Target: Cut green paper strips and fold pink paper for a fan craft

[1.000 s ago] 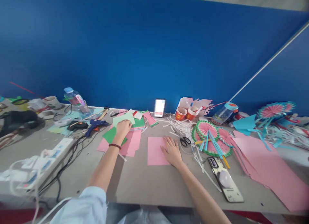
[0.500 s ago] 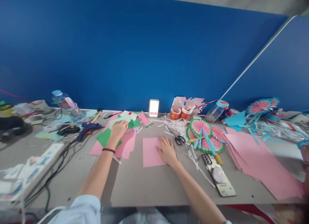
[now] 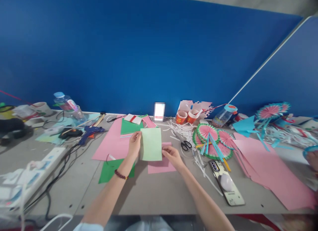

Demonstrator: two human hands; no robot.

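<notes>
From where I stand, the pale green paper sheet has just come off the pile and is now held up above the pink paper square, which lies on the table. The left hand pinches its left edge; the right hand, now off the pink square, has curled fingers at the opposite edge, though I can't tell whether they grip. Attention seems to have passed to the green sheet.

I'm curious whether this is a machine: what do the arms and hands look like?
No machine: a person's ungloved hands. A dark reddish beaded bracelet circles the wrist above the left hand, and a pale blue sleeve shows farther up. The right hand has no bracelet, and no sleeve shows there.
</notes>
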